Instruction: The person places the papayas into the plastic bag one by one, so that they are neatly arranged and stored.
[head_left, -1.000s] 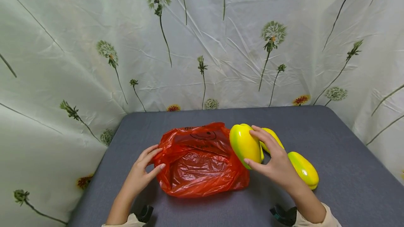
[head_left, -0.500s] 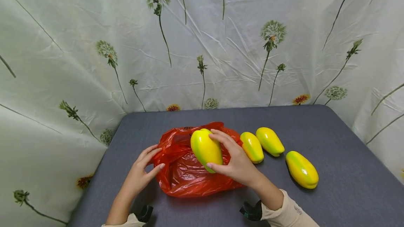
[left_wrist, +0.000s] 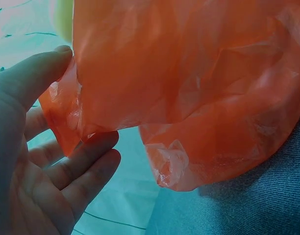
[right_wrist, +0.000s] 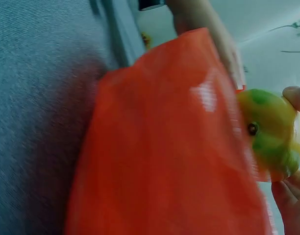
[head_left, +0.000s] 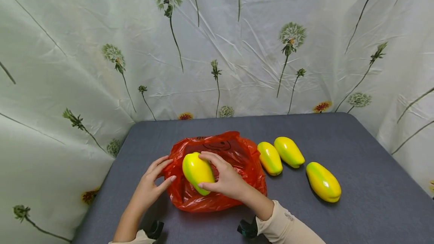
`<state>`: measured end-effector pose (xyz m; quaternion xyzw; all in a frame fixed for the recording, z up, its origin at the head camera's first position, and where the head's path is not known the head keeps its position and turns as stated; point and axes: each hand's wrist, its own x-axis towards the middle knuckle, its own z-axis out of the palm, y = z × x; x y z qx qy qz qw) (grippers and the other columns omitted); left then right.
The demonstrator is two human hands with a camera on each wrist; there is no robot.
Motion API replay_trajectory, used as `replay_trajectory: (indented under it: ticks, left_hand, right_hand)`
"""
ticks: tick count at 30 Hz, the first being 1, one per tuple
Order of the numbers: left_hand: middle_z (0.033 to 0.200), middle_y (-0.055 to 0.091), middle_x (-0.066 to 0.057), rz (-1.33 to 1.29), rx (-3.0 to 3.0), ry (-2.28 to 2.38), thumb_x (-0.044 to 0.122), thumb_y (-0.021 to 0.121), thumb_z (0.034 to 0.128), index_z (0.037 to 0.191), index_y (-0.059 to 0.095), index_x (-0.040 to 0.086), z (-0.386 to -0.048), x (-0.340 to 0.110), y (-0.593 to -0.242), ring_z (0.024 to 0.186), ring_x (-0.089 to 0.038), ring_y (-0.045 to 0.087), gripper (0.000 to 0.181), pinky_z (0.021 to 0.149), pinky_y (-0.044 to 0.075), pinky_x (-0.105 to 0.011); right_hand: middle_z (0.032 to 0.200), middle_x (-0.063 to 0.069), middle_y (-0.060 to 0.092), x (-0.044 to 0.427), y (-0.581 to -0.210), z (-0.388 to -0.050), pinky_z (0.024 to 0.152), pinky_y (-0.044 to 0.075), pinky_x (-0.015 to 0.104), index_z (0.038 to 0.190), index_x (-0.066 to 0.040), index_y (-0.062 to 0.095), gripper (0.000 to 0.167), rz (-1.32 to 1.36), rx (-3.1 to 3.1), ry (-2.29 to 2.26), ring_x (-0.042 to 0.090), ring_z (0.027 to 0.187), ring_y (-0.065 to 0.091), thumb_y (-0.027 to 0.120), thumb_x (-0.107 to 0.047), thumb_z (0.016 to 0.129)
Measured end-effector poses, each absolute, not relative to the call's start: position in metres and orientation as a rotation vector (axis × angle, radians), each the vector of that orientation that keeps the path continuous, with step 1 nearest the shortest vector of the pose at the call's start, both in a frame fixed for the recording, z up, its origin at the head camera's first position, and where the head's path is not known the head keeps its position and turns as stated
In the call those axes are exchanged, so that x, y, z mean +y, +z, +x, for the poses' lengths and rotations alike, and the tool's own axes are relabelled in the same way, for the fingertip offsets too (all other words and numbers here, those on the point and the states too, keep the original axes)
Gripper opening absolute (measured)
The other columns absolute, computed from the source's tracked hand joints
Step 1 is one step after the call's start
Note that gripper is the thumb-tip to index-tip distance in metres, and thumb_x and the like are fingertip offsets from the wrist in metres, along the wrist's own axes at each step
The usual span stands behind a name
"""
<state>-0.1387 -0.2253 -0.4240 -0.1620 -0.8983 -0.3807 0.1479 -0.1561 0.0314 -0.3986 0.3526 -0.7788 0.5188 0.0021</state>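
Head view: holding yellow-green fruit [head_left: 196, 172] with right hand [head_left: 226, 178] at mouth of red bag [head_left: 249, 168], well in from table's [head_left: 373, 183] back edge; touching bag rim toward left edge with left hand [head_left: 152, 180], grip wide. Counting three similar fruits [head_left: 323, 182] between bag and right edge.

Left wrist view: placing thumb and fingers either side of bag film.

Right wrist view: gripping fruit from two sides, partly behind bag.
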Motion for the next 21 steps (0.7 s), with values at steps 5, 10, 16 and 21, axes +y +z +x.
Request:
replay_trajectory:
  ticks: [5,10,16,21]
  left_hand:
    - [0.128,0.044,-0.009,-0.464,-2.588,-1.107,0.020,0.071,0.0784,0.122,0.055,0.009,-0.139,-0.226,-0.424,0.106,-0.024,0.050,0.048,0.080,0.048,-0.033]
    - [0.128,0.044,-0.009,-0.472,-2.584,-1.103,0.020,0.071,0.0783,0.122,0.055,0.009,-0.140,-0.227,-0.425,0.106,-0.023,0.050,0.048,0.080,0.048,-0.033]
    - [0.128,0.044,-0.009,-0.481,-2.576,-1.102,0.019,0.071,0.0776,0.122,0.055,0.008,-0.139,-0.226,-0.426,0.106,-0.024,0.050,0.048,0.080,0.049,-0.033]
    - [0.128,0.044,-0.009,-0.484,-2.571,-1.106,0.019,0.072,0.0774,0.121,0.055,0.008,-0.139,-0.226,-0.426,0.106,-0.023,0.050,0.048,0.080,0.049,-0.033]
  right_hand:
    - [0.137,0.000,0.037,0.022,-0.412,-0.161,0.092,0.040,0.037,0.132,-0.016,0.041,0.066,1.105,-2.510,1.602,0.015,0.117,0.041,0.074,-0.026,0.075]
    - [0.135,-0.001,0.040,0.017,-0.421,-0.163,0.089,0.042,0.034,0.132,-0.018,0.041,0.066,1.097,-2.608,1.570,0.013,0.113,0.044,0.074,-0.028,0.075]
    - [0.130,-0.003,0.044,0.016,-0.432,-0.165,0.090,0.040,0.030,0.131,-0.017,0.041,0.067,1.122,-2.667,1.534,0.011,0.110,0.045,0.074,-0.027,0.074]
    - [0.132,-0.001,0.043,0.017,-0.439,-0.167,0.094,0.037,0.031,0.131,-0.014,0.042,0.066,1.137,-2.694,1.526,0.011,0.114,0.043,0.073,-0.026,0.075]
